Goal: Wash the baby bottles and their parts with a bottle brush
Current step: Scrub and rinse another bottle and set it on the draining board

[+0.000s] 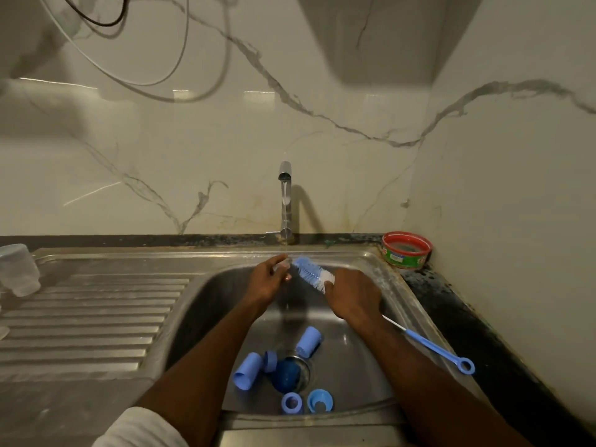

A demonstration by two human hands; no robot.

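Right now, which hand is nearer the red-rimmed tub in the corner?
Right. The right hand grips the bottle brush over the basin, diagonally below the tub; the left hand is farther left, under the tap.

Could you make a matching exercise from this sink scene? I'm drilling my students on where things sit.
Things:
1. bottle brush
2. clear bottle
3. red-rimmed tub
4. blue caps

Places:
A. counter corner, right of the tap
B. bottom of the sink
C. drainboard, far left
D. in the right hand, under running water

Pairs: 1-D, 2-C, 3-A, 4-B
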